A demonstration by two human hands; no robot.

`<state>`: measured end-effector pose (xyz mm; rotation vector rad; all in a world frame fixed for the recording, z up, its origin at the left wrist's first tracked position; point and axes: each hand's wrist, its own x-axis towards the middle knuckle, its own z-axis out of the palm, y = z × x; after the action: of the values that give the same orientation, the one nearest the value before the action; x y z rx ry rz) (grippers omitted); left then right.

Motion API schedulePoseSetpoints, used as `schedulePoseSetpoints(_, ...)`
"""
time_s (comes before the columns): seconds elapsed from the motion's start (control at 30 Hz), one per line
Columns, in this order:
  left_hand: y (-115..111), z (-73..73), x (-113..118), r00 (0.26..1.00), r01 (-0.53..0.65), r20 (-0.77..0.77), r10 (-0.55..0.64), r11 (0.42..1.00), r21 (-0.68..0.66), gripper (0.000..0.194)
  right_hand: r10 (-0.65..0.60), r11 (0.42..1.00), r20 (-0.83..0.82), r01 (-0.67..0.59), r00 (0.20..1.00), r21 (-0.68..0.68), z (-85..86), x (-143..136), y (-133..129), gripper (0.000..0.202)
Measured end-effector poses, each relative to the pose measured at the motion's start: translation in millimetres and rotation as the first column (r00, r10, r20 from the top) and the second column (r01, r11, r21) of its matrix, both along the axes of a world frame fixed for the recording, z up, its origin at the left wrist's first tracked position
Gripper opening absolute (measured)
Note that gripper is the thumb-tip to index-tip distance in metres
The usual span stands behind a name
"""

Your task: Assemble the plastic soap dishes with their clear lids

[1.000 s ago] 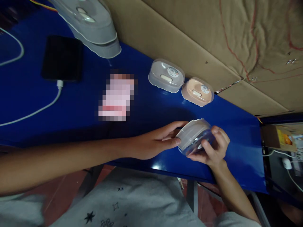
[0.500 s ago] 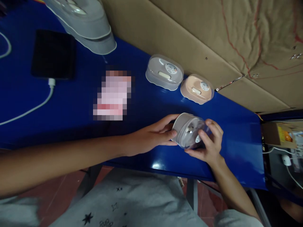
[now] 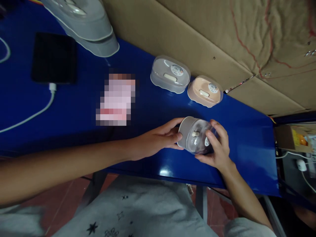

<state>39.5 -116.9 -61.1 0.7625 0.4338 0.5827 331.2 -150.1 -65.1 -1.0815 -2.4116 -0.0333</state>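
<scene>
Now, held box: a small lidded plastic box (image 3: 196, 135) with a pale base and a clear domed lid sits between both hands at the near edge of the counter (image 3: 247, 158), right way up, lid facing the camera.
Change: a second ago the same box was tilted over with its pale underside showing; it has since been rotated and lowered, so the clear lid and the small latch on top are now visible.
Meaning: judged from the posture, the box has been brought level and appears to rest on or just above the counter surface; contact with the surface cannot be confirmed.
Left hand: the left hand (image 3: 158, 141) is closed lightly on the left end of the box, thumb and fingertips touching its pale wall.
Right hand: the right hand (image 3: 218, 148) wraps the right side, fingers curved over the lid, gripping the box.
Neighbouring boxes: a grey box (image 3: 170, 74) and a peach box (image 3: 204, 91) of the same type stand side by side further back, lids closed, near the cardboard (image 3: 222, 36) at the rear, well apart from the hands.
Centre of counter: a blurred pink item (image 3: 115, 99) lies left of the grey box.
Far left: a dark phone (image 3: 53, 57) lies flat with a white cable (image 3: 37, 113) plugged in.
Rear left: a large pale plastic housing (image 3: 86, 26) overhangs the counter.
Below: grey cloth with star print (image 3: 138, 210) is visible beneath the counter edge.
</scene>
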Motion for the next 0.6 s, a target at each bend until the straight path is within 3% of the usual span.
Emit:
schedulePoseSetpoints(0.13,0.1,-2.2,1.6,1.0,0.003,-0.007,-0.003,1.0,-0.02,0.058,0.027,0.999,-0.014,-0.028,1.0,-0.032,1.2,-1.5,1.2,0.088)
schedulePoseSetpoints(0.3,2.9,-6.3,1.9,1.0,0.015,0.0,-0.015,0.993,-0.113,0.061,-0.006,0.986,0.038,0.013,0.999,-0.168,7.5,-4.9,0.4,0.103)
schedulePoseSetpoints(0.6,7.1,-8.1,2.8,0.999,0.006,0.036,-0.002,0.992,-0.124,0.048,-0.033,0.967,0.03,0.04,0.999,-0.251,13.8,-10.8,-2.8,0.106)
